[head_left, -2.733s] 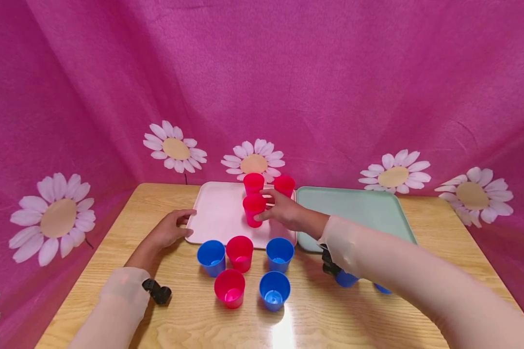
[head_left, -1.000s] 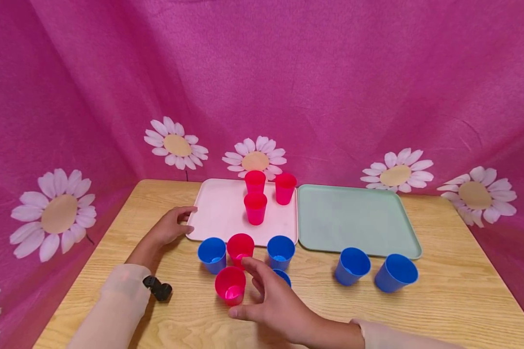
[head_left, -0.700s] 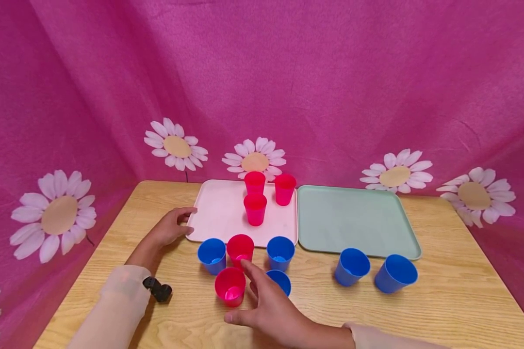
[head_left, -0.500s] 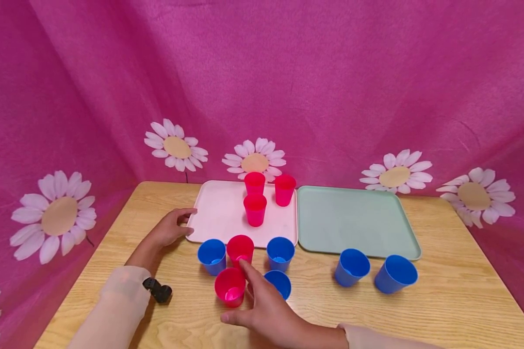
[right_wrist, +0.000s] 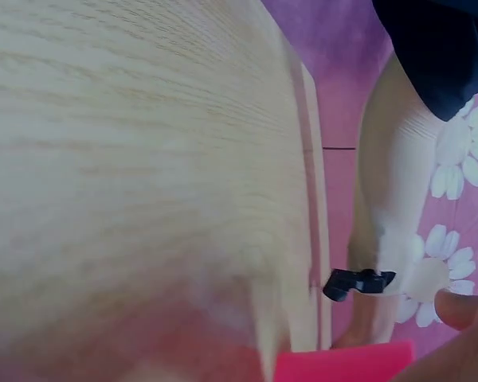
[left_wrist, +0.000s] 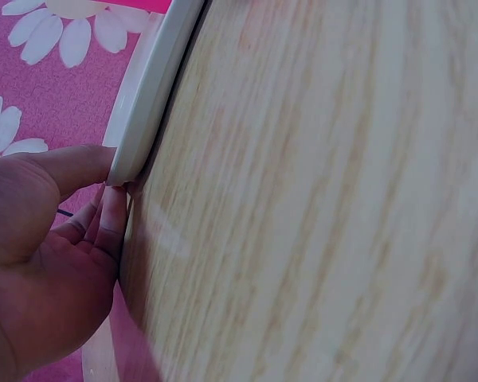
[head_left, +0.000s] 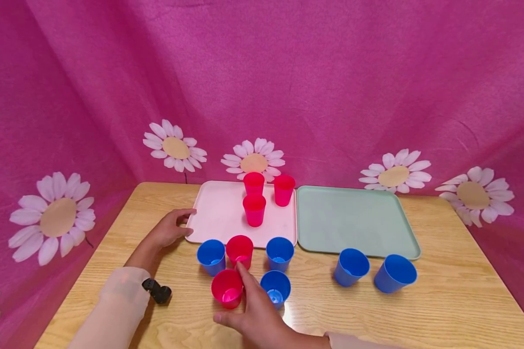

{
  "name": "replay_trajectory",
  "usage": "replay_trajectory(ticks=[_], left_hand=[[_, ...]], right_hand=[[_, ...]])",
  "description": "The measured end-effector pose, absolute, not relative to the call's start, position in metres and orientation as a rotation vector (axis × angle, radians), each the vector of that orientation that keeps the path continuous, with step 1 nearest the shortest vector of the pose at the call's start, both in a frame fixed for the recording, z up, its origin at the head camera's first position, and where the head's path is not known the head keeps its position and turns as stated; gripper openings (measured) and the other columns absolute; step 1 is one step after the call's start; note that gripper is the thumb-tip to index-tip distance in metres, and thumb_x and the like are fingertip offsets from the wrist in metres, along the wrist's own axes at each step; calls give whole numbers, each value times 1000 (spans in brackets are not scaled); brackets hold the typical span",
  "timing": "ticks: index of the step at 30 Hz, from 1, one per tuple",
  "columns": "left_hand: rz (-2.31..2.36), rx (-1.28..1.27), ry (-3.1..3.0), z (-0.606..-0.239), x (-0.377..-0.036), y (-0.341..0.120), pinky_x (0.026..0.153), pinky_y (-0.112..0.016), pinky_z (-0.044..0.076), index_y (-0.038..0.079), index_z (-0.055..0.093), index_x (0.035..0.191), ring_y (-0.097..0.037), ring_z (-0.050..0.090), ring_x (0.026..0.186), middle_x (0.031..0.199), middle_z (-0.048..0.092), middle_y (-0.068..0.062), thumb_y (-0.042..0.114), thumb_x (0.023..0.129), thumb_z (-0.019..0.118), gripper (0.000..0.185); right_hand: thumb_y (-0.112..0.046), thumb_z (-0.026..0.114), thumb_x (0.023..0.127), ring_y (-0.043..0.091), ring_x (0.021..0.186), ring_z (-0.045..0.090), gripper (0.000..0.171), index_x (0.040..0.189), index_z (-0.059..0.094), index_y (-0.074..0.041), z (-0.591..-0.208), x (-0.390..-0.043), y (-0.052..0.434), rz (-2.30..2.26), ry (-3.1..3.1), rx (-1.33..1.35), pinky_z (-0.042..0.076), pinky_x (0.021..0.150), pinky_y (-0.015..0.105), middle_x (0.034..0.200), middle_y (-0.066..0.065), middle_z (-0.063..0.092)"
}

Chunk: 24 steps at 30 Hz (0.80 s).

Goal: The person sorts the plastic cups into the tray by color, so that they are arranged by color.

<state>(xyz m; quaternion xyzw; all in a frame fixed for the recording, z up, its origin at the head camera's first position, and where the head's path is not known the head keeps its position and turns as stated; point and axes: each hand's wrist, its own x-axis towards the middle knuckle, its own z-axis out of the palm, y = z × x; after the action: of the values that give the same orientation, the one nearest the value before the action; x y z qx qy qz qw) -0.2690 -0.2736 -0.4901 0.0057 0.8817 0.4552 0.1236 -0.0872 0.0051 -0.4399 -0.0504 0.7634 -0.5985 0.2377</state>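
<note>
**Right hand reaches the nearest red cup**

The right hand [head_left: 255, 312] is at the near red cup [head_left: 227, 289] on the wooden surface [head_left: 441, 300], fingers apart and not yet closed around it. The step looks like the approach to a grasp; next the fingers should close on the cup wall. The left hand [head_left: 168, 229] touches the pink tray [head_left: 218, 213] edge with relaxed fingers.
</note>
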Motion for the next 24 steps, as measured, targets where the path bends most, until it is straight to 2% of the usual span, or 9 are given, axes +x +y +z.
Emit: replay_trajectory(ticks=[8, 16, 24], left_hand=[[1318, 12, 2580, -490, -267, -274, 106, -45, 51, 5, 46, 154, -42, 45, 132, 150, 43, -25, -7, 94, 68, 65], [1322, -3, 2580, -490, -266, -273, 107, -44, 51, 7, 46, 155, -41, 46, 132, 150, 44, -23, -6, 95, 68, 65], [1324, 0, 2573, -489, -268, -273, 107, -44, 51, 6, 45, 155, -41, 45, 133, 150, 44, -24, -6, 95, 68, 65]], right_hand=[[-16, 90, 80, 43, 145, 38, 102, 162, 30, -12, -456, -85, -3, -1677, 2155, -114, 48, 109, 54, 156, 13, 42], [-14, 89, 80, 39, 141, 45, 92, 156, 37, -16, -465, -85, -5, -1703, 2185, -138, 48, 110, 52, 148, 7, 51], [-14, 85, 86, 36, 139, 47, 77, 150, 44, -20, -470, -86, -4, -1716, 2191, -191, 51, 107, 50, 144, 2, 55]])
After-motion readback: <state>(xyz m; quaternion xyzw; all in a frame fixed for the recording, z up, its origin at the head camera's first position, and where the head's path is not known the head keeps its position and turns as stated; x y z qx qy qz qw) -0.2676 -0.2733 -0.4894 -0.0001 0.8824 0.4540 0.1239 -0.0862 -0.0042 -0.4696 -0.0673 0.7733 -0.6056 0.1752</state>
